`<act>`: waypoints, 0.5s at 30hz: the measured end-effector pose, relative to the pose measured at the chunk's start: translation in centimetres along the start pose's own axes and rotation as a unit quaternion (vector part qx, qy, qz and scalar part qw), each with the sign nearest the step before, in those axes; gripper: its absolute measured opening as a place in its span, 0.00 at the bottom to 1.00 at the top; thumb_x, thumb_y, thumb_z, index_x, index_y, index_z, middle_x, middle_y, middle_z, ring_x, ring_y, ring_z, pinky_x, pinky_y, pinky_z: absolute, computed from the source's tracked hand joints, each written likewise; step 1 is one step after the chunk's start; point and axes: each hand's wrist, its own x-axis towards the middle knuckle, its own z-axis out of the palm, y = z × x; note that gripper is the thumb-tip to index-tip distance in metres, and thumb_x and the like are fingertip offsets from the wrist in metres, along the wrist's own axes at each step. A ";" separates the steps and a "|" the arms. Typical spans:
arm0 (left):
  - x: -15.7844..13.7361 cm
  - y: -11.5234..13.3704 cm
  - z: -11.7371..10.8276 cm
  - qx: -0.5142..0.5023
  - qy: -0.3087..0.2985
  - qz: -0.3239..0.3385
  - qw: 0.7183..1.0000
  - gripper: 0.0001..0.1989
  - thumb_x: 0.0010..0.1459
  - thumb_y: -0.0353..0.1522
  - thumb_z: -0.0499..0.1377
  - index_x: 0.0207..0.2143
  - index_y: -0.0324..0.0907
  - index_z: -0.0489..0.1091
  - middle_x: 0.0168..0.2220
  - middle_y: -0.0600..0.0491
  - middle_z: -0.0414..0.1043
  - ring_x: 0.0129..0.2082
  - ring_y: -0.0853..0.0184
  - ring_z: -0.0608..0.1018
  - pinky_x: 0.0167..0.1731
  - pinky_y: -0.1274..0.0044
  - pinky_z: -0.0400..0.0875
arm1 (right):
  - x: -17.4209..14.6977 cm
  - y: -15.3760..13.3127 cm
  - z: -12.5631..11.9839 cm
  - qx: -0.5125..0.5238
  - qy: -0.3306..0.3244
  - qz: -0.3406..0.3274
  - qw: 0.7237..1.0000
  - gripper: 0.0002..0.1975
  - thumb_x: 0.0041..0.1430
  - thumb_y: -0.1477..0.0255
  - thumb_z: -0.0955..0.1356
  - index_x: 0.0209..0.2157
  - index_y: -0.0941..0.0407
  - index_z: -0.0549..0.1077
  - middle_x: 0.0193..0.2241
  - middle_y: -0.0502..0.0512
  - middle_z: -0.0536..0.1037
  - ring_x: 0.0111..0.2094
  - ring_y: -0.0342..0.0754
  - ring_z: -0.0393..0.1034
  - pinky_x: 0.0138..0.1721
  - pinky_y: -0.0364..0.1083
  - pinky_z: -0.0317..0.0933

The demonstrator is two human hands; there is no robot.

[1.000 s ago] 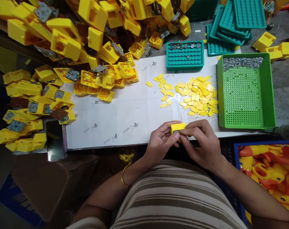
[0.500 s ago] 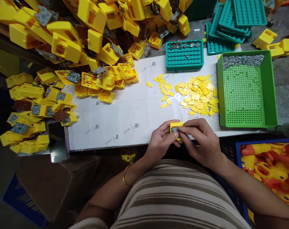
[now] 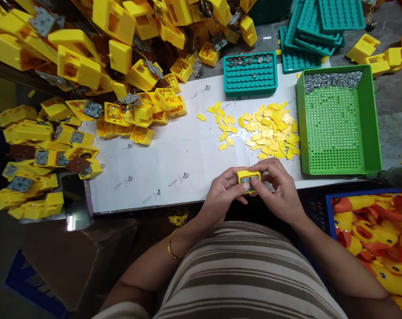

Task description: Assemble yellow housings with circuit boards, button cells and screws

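Box [image 3: 249,180] raised, between both fingers [image 3: 265,188]

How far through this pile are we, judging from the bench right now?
Done: hard to count; no finished stack can be told apart. In hand: the left hand and right hand together hold one small yellow box, thumbs at its open face. Left: the big heap of yellow housings, the scattered yellow tabs and the metal pieces in the green tray suggest plenty remains.
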 end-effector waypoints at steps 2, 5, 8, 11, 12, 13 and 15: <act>-0.3 0.2 0.3 0.040 0.012 0.009 0.999 0.17 0.51 0.34 0.64 0.44 0.40 0.70 0.36 0.51 0.76 0.31 0.71 0.76 0.26 0.82 0.71 | 0.0 0.0 0.4 0.007 0.015 -0.008 1.000 0.11 0.54 0.78 0.65 0.39 0.53 0.72 0.37 0.54 0.69 0.41 0.48 0.66 0.37 0.47 0.67; -0.7 0.2 0.7 0.098 0.037 0.032 0.994 0.17 0.51 0.33 0.63 0.44 0.39 0.70 0.35 0.51 0.76 0.31 0.71 0.75 0.29 0.82 0.71 | 0.2 0.1 0.9 0.031 0.020 -0.009 0.999 0.13 0.51 0.81 0.64 0.38 0.53 0.70 0.36 0.53 0.68 0.40 0.48 0.65 0.37 0.48 0.66; -0.6 -0.2 0.8 0.130 0.074 0.084 0.985 0.15 0.50 0.31 0.63 0.42 0.39 0.71 0.35 0.52 0.76 0.32 0.71 0.76 0.32 0.81 0.71 | 0.4 0.4 1.4 0.045 0.029 -0.018 0.998 0.13 0.50 0.81 0.63 0.37 0.54 0.70 0.35 0.53 0.67 0.39 0.47 0.65 0.38 0.48 0.66; 0.2 -0.5 0.5 0.081 0.058 0.072 0.992 0.17 0.50 0.33 0.64 0.43 0.39 0.71 0.39 0.50 0.76 0.32 0.71 0.76 0.28 0.82 0.72 | 0.1 0.4 1.4 0.033 0.025 -0.036 0.998 0.11 0.55 0.78 0.64 0.39 0.54 0.70 0.37 0.55 0.68 0.41 0.48 0.66 0.38 0.49 0.68; 0.5 -0.5 0.3 0.045 0.040 0.045 0.997 0.17 0.51 0.34 0.64 0.44 0.39 0.70 0.39 0.49 0.76 0.30 0.71 0.76 0.25 0.82 0.72 | -0.2 0.3 1.0 0.019 0.033 -0.045 0.998 0.11 0.56 0.76 0.65 0.42 0.53 0.70 0.39 0.57 0.69 0.43 0.50 0.66 0.38 0.49 0.68; 0.9 -0.4 0.2 0.007 0.023 0.013 1.000 0.18 0.51 0.34 0.64 0.45 0.39 0.69 0.40 0.49 0.76 0.29 0.70 0.77 0.23 0.82 0.72 | -0.6 0.2 0.3 -0.003 0.049 -0.057 0.997 0.12 0.58 0.74 0.66 0.45 0.53 0.70 0.42 0.58 0.69 0.45 0.52 0.66 0.38 0.51 0.69; 1.5 0.0 0.0 -0.055 0.000 -0.049 0.997 0.19 0.50 0.33 0.64 0.45 0.39 0.69 0.41 0.47 0.77 0.28 0.69 0.78 0.21 0.81 0.73 | -1.5 0.0 -1.9 -0.056 0.084 -0.085 0.991 0.14 0.60 0.68 0.66 0.49 0.51 0.69 0.46 0.60 0.69 0.49 0.56 0.66 0.41 0.55 0.69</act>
